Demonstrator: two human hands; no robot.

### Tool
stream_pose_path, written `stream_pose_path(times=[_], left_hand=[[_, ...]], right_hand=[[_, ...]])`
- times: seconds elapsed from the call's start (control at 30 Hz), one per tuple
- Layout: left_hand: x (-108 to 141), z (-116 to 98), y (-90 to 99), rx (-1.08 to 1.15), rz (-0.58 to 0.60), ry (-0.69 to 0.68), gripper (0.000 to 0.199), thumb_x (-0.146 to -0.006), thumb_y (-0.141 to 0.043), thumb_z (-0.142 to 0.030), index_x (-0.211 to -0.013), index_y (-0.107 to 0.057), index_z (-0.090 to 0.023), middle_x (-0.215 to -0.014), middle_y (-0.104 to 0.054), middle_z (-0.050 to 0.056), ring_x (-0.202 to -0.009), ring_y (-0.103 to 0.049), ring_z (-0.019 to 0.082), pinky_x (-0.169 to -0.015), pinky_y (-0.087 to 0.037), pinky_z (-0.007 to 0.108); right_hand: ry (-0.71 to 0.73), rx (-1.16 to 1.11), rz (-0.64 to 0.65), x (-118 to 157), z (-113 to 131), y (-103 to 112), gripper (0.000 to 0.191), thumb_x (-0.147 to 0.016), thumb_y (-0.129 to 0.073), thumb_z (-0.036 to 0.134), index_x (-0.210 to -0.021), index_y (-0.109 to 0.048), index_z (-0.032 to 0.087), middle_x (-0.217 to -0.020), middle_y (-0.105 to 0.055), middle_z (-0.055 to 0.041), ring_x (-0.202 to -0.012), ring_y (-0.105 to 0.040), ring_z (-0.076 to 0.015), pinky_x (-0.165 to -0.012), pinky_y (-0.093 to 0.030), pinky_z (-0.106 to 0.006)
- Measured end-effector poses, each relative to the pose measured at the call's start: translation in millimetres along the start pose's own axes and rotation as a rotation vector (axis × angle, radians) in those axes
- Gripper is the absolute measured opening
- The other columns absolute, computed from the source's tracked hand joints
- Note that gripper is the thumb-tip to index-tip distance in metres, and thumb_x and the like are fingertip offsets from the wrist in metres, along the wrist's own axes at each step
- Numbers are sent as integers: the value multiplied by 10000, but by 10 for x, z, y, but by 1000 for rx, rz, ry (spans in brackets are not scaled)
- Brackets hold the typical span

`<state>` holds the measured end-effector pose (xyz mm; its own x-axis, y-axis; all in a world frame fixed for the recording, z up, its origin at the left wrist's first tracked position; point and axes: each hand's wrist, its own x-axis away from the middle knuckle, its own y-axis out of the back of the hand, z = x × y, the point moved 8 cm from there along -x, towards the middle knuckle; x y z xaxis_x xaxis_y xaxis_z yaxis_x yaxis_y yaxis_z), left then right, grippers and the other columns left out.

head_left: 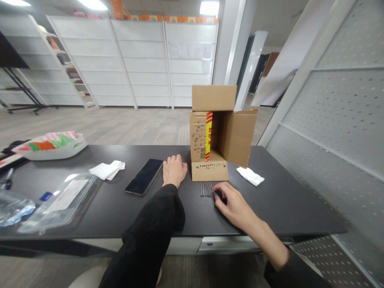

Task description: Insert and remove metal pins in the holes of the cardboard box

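Note:
An open cardboard box [198, 132] stands on the dark table, its side flap swung out to the right. Nail or screw heads dot its left panel, and small holes run along its lower front flap [210, 174]. Several metal nails [206, 189] lie in a row in front of that flap. At the right end of the row is my right hand [229, 200], thumb and fingers curved toward each other at the last nails; whether it grips one is unclear. My left hand [175, 170] rests on the table left of the box, fingers curled, between the box and a phone [144, 177].
White tissues lie at the left [107, 170] and right [250, 176] of the table [288, 200]. Farther left are a clear plastic case [64, 204], a plastic bottle [15, 208] and a white basket [60, 152] with colourful contents. A perforated panel [339, 108] stands at the right.

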<state>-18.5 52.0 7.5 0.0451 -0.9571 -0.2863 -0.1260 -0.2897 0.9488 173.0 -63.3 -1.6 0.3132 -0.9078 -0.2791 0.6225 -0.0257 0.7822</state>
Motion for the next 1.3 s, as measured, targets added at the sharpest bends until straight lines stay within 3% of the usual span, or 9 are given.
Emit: stream_pose_path(times=[0.67,0.93,1.3], left_hand=[[-1,1,10,16,23,5,187,-895,-431,-255,-987,-578,-183,-1081,-647,132,-1080,-557,285,-891,-397,412],[5,0,16,-1,32,12,203,-901,-417,-254,-995,-583,-184,-1098,-650,127,-1086,-553,272,-902,-395,406],[-5,-2,2,13,14,2,186,-898,-426,-252,-980,-579,-185,-1077,-647,128,-1069,-559,286,-884,-400,417]], right_hand=[[13,3,-15,-25,17,18,205,-841,-480,121,-1003,-582,194,-991,-631,-67,-883,-593,-198,-793,-486,-349],[58,52,-27,-60,41,-18,313,-869,-481,145,-1141,-632,176,-1189,-623,-117,-1117,-580,-237,-999,-464,-428],[88,57,-39,-51,82,-5,303,-856,-484,123,-1103,-651,179,-1149,-651,-107,-1080,-588,-238,-970,-490,-457]])
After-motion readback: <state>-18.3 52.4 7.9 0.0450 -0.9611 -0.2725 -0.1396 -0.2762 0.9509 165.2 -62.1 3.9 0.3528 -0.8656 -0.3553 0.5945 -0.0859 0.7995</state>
